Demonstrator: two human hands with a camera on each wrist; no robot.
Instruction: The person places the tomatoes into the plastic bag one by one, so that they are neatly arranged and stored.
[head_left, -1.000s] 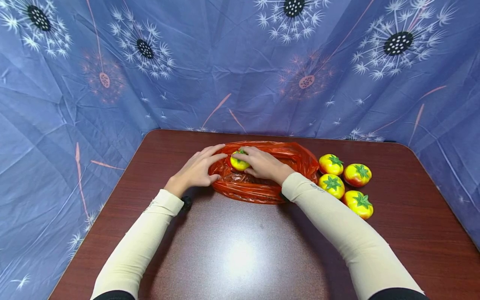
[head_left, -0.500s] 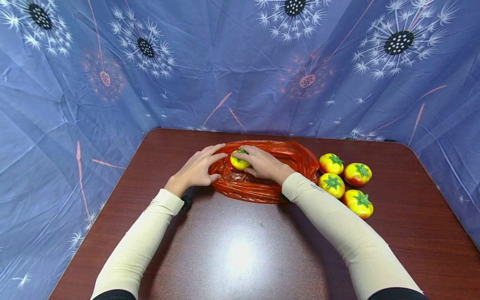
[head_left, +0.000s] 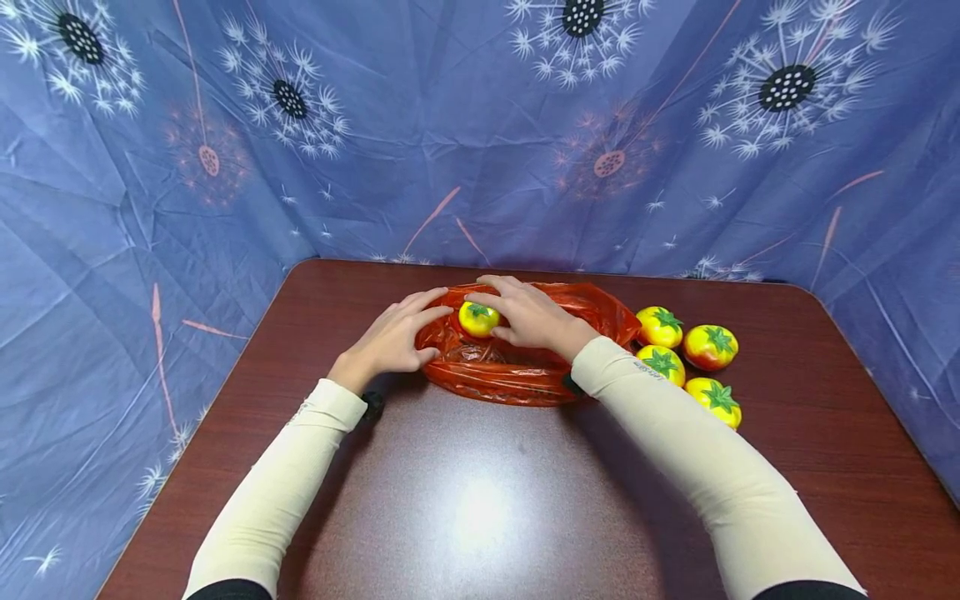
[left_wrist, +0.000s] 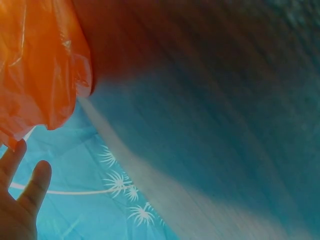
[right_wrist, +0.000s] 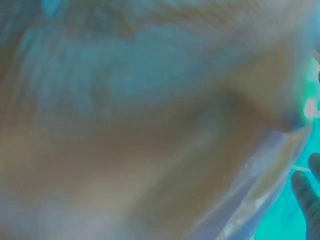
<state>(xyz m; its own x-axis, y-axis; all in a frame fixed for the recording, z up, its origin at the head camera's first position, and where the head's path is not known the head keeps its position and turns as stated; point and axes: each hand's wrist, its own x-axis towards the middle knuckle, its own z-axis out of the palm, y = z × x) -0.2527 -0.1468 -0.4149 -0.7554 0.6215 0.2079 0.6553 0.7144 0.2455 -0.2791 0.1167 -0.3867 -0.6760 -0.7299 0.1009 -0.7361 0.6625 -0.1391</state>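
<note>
A red plastic bag (head_left: 510, 392) lies on the table with its mouth spread wide. Inside its left part sits a yellow tomato (head_left: 478, 320) with a green leafy top. My right hand (head_left: 534, 317) hovers over the bag mouth, just right of this tomato, fingers spread and lightly bent. Thumb and fingertips are close to the tomato; whether any touch it I cannot tell. At the bag's left edge my left hand (head_left: 393, 337) has its fingers spread, and a fingertip touches the orange-looking bag (left_wrist: 40, 65) in the left wrist view. The right wrist view is mostly blurred.
Several yellow-red tomatoes (head_left: 711, 347) are grouped right of the bag, partly behind the right sleeve (head_left: 675, 433). The brown table (head_left: 825, 467) ends at the back against a blue dandelion-print curtain (head_left: 420, 150). A small dark object (head_left: 372, 406) is below the left wrist.
My right hand, which was over the tomato with fingers around it, has shifted slightly up and right, uncovering more of it. The left hand and the bag stay nearly still.
</note>
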